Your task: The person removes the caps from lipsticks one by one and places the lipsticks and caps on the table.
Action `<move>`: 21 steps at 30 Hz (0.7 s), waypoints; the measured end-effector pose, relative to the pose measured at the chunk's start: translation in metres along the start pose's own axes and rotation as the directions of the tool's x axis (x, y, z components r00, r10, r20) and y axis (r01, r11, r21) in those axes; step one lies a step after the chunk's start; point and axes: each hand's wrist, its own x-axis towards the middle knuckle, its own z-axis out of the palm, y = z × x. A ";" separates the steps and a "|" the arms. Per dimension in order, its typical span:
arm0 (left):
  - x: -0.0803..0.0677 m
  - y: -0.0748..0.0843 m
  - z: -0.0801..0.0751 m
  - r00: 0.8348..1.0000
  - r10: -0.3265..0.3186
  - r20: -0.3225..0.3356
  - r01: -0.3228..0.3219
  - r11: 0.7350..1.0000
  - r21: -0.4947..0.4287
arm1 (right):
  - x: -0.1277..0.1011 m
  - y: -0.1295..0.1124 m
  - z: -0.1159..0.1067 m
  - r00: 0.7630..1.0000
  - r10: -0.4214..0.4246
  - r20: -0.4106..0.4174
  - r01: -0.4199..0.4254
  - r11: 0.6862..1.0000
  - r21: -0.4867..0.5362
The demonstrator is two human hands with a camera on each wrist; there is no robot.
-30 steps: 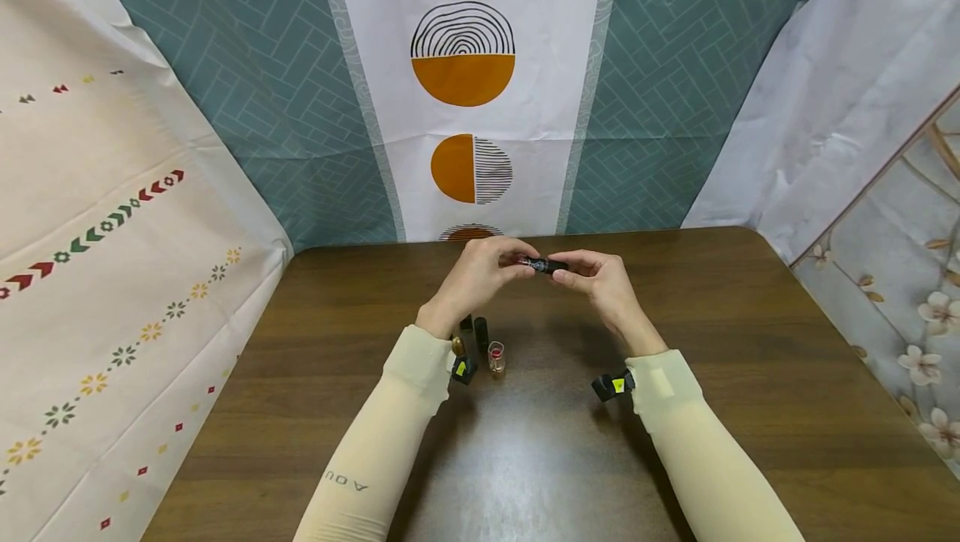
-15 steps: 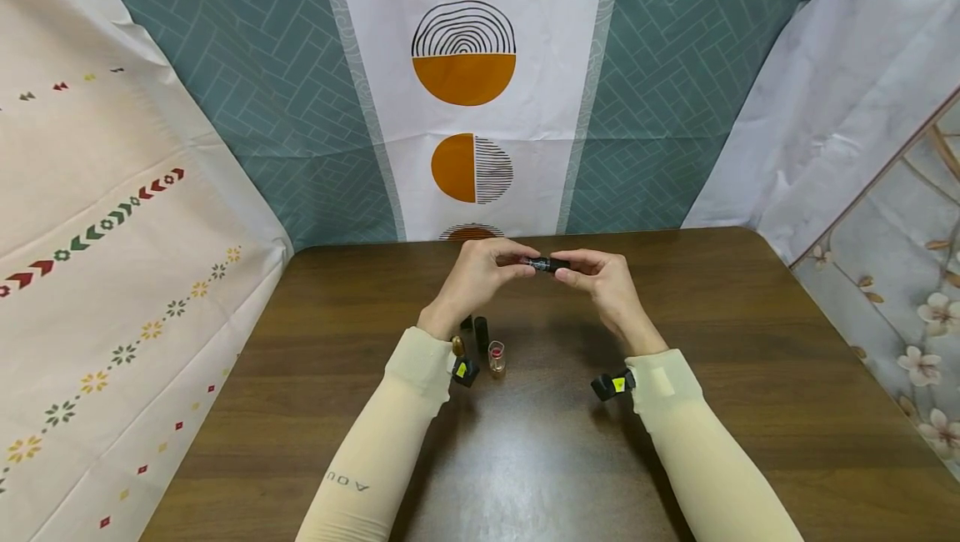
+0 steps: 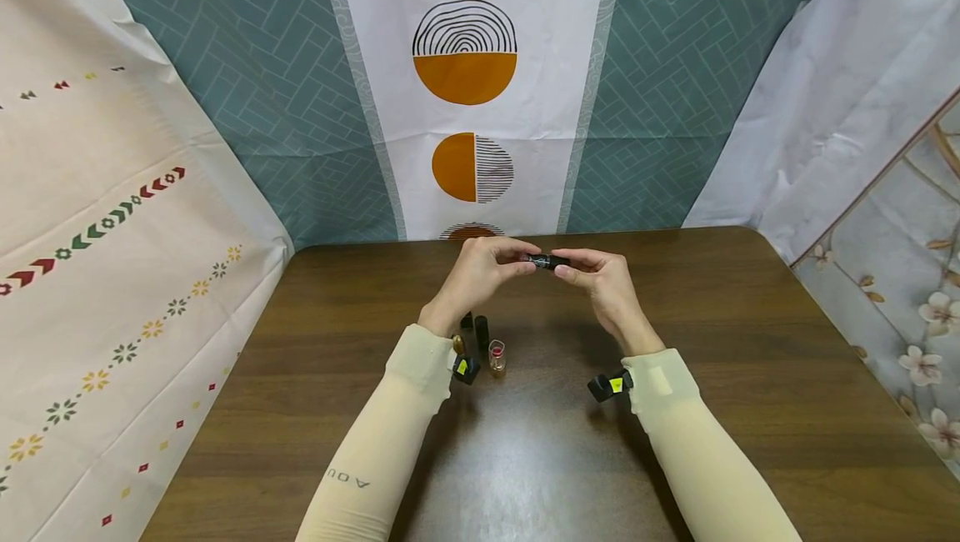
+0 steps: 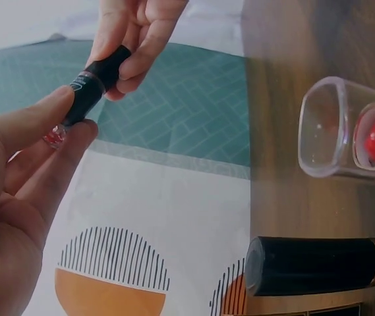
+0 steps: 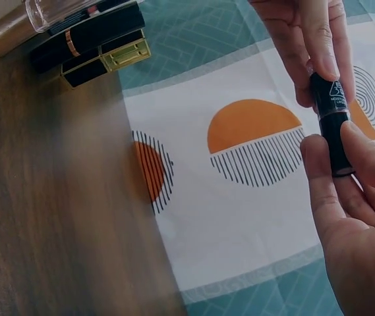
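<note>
Both hands pinch one black lipstick tube (image 3: 546, 262) above the table's (image 3: 750, 358) far edge: left hand (image 3: 483, 271) on one end, right hand (image 3: 600, 279) on the other.

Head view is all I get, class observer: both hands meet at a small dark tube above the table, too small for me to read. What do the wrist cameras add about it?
Observer: The black lipstick tube has a thin silvery band with print around its middle.
Operator: How does the left hand hold it?
Observer: The left hand pinches one end between thumb and fingers, and a small reddish bit shows at that end.
Operator: And the right hand?
Observer: The right hand pinches the plain black end between thumb and forefinger.
Operator: The items by the left wrist?
Observer: A clear-capped lipstick with a red tip stands beside a capped black tube.
</note>
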 end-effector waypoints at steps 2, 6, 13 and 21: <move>0.000 -0.001 0.000 1.000 -0.008 0.014 0.008 1.000 0.004 | -0.001 0.000 0.000 1.000 0.001 0.001 -0.001 1.000 0.004; 0.000 -0.002 0.002 0.999 -0.016 0.032 0.016 1.000 0.012 | -0.001 0.002 -0.003 1.000 0.001 0.010 -0.002 1.000 0.007; -0.001 0.000 0.000 1.000 -0.017 0.019 0.017 1.000 0.009 | -0.001 0.004 -0.005 1.000 -0.021 0.013 0.021 1.000 -0.004; -0.001 0.003 0.001 0.999 -0.030 0.012 0.030 1.000 -0.005 | 0.001 0.004 -0.004 0.998 -0.064 -0.011 0.064 0.996 -0.061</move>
